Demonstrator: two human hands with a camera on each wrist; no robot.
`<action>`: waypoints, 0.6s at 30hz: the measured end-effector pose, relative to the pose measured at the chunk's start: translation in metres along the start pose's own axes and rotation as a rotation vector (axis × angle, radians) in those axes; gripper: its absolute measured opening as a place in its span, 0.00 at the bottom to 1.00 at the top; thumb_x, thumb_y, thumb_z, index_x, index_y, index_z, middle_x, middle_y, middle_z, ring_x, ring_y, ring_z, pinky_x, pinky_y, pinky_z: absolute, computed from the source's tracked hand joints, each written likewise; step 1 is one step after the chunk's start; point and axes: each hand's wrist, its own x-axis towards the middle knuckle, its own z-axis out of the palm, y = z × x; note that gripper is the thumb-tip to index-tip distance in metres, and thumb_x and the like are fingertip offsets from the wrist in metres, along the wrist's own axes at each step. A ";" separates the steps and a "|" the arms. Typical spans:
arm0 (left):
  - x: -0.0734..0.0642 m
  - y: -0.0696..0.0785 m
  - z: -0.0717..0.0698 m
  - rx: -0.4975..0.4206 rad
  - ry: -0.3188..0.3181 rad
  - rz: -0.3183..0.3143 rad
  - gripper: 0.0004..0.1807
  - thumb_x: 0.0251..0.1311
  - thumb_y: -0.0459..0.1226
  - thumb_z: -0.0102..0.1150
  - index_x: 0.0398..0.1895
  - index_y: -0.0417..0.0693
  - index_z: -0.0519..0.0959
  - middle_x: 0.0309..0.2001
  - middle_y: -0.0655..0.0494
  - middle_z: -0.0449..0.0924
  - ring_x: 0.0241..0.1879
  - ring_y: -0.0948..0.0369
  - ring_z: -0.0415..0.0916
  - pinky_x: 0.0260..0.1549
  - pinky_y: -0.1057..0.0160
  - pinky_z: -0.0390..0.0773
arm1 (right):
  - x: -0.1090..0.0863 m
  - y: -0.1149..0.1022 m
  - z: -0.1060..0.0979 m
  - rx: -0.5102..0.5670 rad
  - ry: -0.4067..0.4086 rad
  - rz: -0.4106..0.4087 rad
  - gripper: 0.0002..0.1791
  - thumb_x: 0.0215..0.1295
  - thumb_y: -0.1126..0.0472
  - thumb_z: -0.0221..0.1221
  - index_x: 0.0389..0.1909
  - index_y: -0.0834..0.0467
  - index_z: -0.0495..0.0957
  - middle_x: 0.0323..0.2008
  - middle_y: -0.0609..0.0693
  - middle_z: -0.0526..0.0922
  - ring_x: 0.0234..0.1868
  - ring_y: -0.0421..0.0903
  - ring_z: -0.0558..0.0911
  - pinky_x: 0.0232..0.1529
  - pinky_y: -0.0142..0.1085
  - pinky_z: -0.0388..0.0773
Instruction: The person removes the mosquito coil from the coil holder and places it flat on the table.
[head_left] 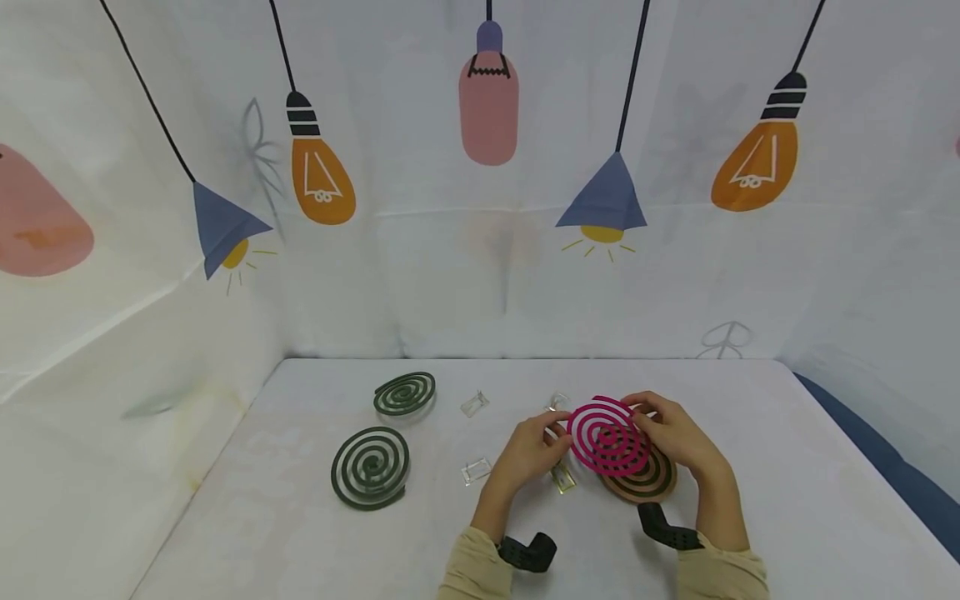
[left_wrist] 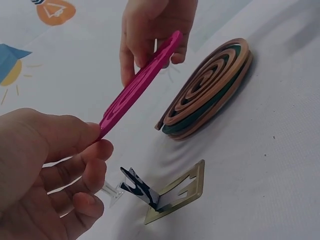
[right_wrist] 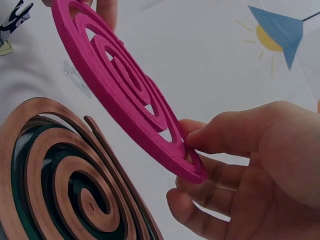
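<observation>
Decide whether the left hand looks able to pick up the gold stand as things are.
Probably not just yet: the left hand is pinching the pink coil and would likely have to let go first. Otherwise the gold stand sits close by with nothing covering it.

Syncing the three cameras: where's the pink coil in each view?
Head: right of centre, between the left hand and right hand; pink coil.
Left wrist: upper left of centre, near edge-on; pink coil.
Right wrist: slanting from top left to just right of centre; pink coil.
Shared landmark: brown-and-green coil stack, lower right of it in head, right in left wrist, lower left in right wrist.
</observation>
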 end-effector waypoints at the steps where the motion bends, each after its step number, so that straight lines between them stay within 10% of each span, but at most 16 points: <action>1: 0.000 0.001 0.000 0.003 0.000 0.001 0.18 0.60 0.35 0.58 0.55 0.45 0.77 0.36 0.52 0.81 0.27 0.72 0.70 0.21 0.75 0.70 | -0.001 0.000 0.000 0.001 0.001 0.003 0.16 0.70 0.65 0.48 0.56 0.62 0.71 0.46 0.62 0.77 0.35 0.45 0.76 0.33 0.34 0.74; 18: 0.001 -0.001 0.007 0.082 -0.014 -0.006 0.19 0.62 0.37 0.57 0.57 0.47 0.76 0.35 0.57 0.80 0.33 0.71 0.72 0.30 0.75 0.71 | -0.002 0.002 -0.002 -0.020 0.003 0.003 0.16 0.70 0.65 0.47 0.56 0.63 0.71 0.47 0.63 0.78 0.37 0.45 0.77 0.34 0.35 0.74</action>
